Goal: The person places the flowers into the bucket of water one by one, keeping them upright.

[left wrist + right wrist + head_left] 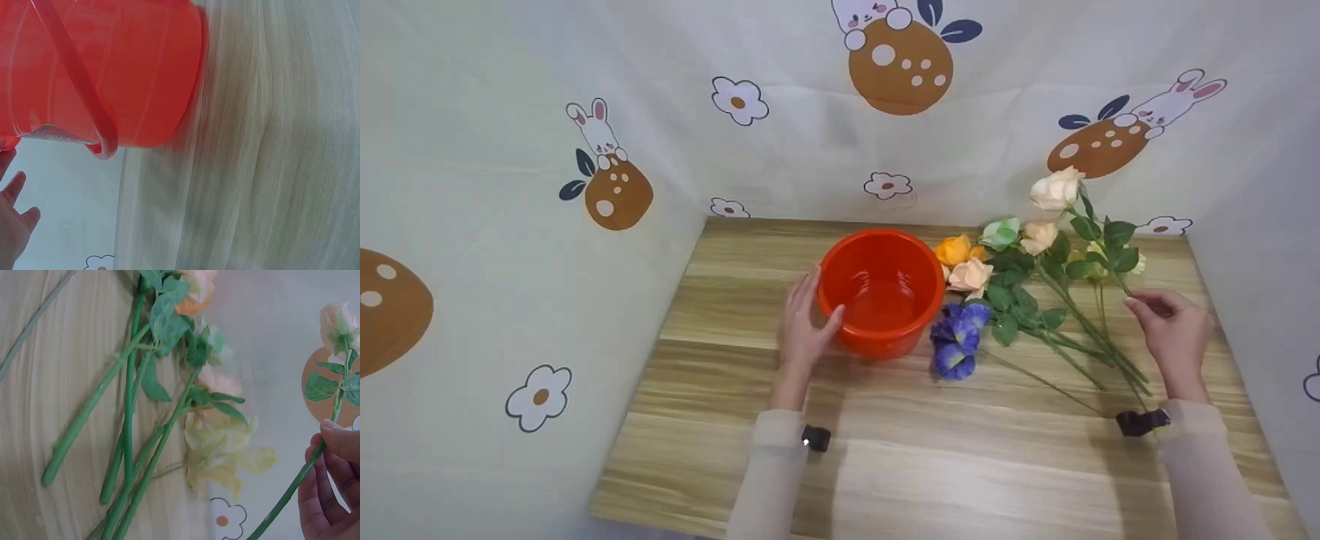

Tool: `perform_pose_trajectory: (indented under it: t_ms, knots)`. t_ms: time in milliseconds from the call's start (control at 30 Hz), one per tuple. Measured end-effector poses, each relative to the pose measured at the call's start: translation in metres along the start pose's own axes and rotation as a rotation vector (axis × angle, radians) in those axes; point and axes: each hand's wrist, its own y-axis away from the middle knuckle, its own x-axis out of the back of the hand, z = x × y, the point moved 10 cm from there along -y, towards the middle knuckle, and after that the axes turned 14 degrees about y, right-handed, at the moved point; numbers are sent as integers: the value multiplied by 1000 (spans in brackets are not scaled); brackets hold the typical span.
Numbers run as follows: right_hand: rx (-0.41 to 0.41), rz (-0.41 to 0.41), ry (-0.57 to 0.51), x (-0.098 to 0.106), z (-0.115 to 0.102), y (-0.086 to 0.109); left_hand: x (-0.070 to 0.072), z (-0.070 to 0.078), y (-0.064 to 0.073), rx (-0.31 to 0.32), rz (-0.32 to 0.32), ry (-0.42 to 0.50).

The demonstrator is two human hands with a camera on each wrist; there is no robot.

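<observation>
A red bucket (883,345) stands upright on the wooden table. My left hand (802,319) is at its left side, fingers extended along the rim and thumb apart from them. The left wrist view catches part of that hand (14,222) beside the bucket wall (152,67) and its hanging handle (79,73). My right hand (1174,330) pinches the green stem of a pale peach rose (1056,189) between thumb and fingers. Up close, the right hand (334,478) holds that stem (284,500) below its leaves, with the bloom above the fingers.
Several artificial flowers lie right of the bucket: an orange bloom (954,250), peach roses (970,276), a green-white one (1000,233) and a purple-blue one (956,341). A yellow flower (216,450) lies behind the stems. Printed cloth (802,150) walls in the table's back and sides.
</observation>
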Motion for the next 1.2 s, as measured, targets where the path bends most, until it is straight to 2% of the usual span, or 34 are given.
perform_pose_trajectory:
  t_ms: [200, 400, 600, 800, 967, 1200]
  knots:
    - [30, -2, -81, -3, -17, 0, 2, 2, 1, -27, 23, 58]
    - [19, -15, -151, -9, -29, 1, 2, 0, 1, -16, 31, 79]
    - [38, -1, -151, -10, -41, 1, 3, -1, 2, -5, 40, 100]
    - [38, -25, -185, -15, -53, 0, 4, -1, 3, 4, 50, 121]
    - [71, -22, -210, -17, -67, -3, 2, -3, 5, 37, 48, 119]
    - [101, -31, -256, -24, -83, -6, 1, -1, 3, 20, 48, 144]
